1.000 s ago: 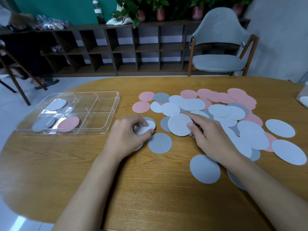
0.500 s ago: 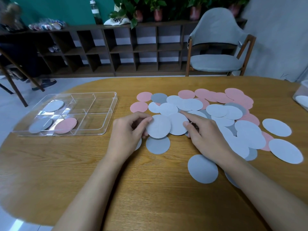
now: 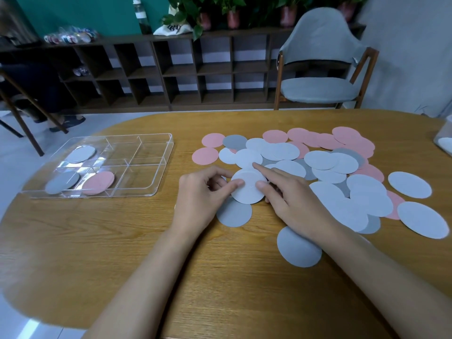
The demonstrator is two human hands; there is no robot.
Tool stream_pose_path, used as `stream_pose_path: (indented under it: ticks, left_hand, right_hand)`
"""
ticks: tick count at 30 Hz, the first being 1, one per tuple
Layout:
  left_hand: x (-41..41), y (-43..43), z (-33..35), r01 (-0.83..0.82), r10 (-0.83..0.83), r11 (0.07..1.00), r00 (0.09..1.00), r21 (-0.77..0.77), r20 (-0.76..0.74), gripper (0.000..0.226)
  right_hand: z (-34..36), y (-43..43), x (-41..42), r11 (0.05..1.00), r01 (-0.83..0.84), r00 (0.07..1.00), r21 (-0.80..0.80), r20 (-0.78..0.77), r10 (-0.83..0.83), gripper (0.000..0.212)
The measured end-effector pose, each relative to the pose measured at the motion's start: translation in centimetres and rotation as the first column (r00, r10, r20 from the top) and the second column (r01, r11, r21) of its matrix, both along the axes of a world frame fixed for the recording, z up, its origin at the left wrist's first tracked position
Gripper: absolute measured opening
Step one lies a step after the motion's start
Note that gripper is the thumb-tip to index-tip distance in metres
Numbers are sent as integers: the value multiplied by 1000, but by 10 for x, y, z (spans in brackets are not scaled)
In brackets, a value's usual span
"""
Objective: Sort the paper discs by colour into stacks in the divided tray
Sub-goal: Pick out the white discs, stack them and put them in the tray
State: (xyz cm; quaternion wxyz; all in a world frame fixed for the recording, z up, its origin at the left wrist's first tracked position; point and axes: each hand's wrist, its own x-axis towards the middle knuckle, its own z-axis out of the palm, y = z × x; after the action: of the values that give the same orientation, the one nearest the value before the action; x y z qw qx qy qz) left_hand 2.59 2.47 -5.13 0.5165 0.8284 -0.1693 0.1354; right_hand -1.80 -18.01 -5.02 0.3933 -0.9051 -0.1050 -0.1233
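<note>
A pile of pink, grey and white paper discs (image 3: 325,165) spreads over the right half of the wooden table (image 3: 122,241). My left hand (image 3: 203,194) pinches a small stack of white discs (image 3: 248,190) at its left edge, thumb on top. My right hand (image 3: 291,199) holds the same stack from the right, thumb on its edge and index finger stretched over its top. A clear divided tray (image 3: 151,172) sits at the left. It holds a white disc (image 3: 82,154), a grey disc (image 3: 62,182) and a pink disc (image 3: 99,182) in separate compartments.
Loose grey discs lie just below my hands (image 3: 234,212) and under my right wrist (image 3: 298,247). A clear container (image 3: 444,140) stands at the table's right edge. A grey chair (image 3: 320,62) and a dark shelf (image 3: 195,69) stand beyond the table.
My left hand picked up white discs from the table, and my right hand brought another white disc over. Both hands now hold them together as one stack.
</note>
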Motion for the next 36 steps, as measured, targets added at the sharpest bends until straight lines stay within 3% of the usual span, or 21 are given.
stream_pose_path:
  ticks: [4, 9, 13, 19, 25, 30, 36]
  left_hand:
    - [0, 3, 0, 9, -10, 999, 999, 43, 31, 17]
    - [3, 35, 0, 5, -38, 959, 993, 285, 110, 25]
    - [2, 68, -5, 53, -80, 885, 996, 462, 38, 48]
    - [-3, 88, -1, 58, -56, 851, 998, 522, -20, 61]
    - [0, 79, 14, 82, -36, 873, 994, 481, -104, 52]
    - [4, 73, 24, 138, -79, 911, 983, 388, -165, 15]
    - [6, 48, 35, 259, -239, 963, 950, 79, -200, 13]
  right_hand:
    - [-1, -1, 0, 1000, 9, 998, -26, 61, -7, 43]
    - [0, -3, -2, 999, 16, 997, -36, 80, -13, 45]
    - [2, -2, -4, 999, 5, 997, -33, 83, -2, 44]
    - [1, -3, -5, 1000, 5, 998, -25, 68, -4, 42]
    - [2, -5, -7, 1000, 24, 999, -2, 34, -24, 43]
    - [1, -6, -4, 999, 41, 999, 26, 30, -42, 43]
    - [-1, -8, -4, 995, 54, 998, 82, 11, -55, 43]
